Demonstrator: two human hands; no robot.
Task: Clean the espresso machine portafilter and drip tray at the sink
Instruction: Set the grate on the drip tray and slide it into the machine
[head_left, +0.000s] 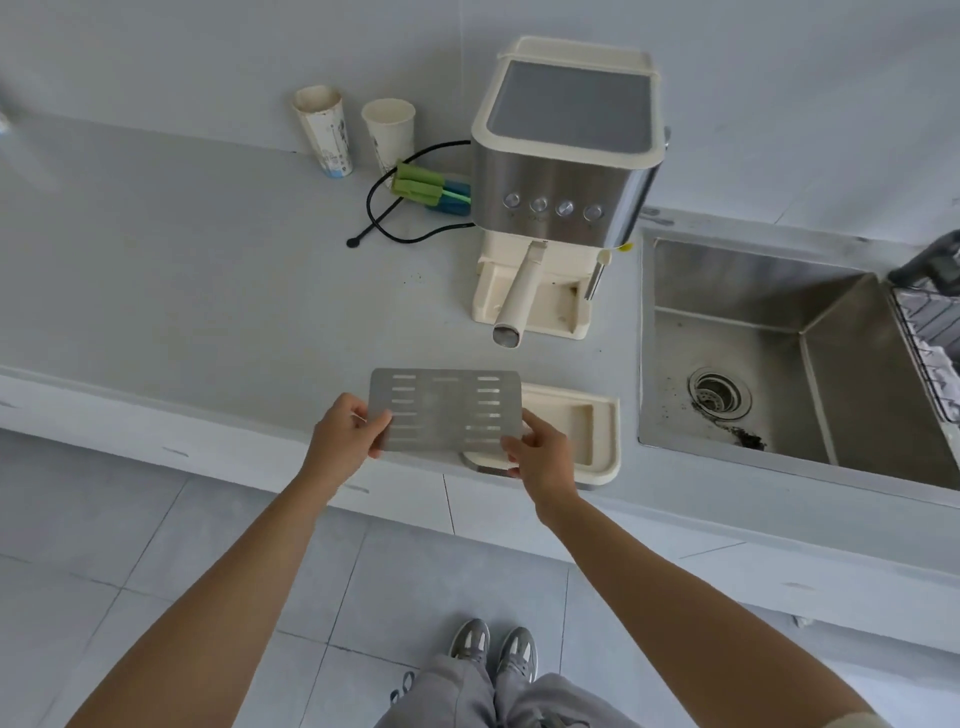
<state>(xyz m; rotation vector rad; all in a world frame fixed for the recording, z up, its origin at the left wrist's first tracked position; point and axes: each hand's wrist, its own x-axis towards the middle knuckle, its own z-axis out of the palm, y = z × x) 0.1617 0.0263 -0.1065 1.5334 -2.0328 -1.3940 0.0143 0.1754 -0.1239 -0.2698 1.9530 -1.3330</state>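
From the head view, both hands held the slotted metal grate (444, 410) roughly level above the counter's (208, 312) front edge. The left hand (345, 434) pinched its left short edge and the right hand (540, 454) its near right corner, thumbs on top. Its long axis ran left to right, toward the sink (727, 291), which lay nearer the right hand. The cream drip tray (597, 441) sat beneath the grate's right end (it seemed to overhang the edge slightly). Behind, the portafilter (519, 291) sat in the espresso machine (566, 156); bare counter separated tray and sink.
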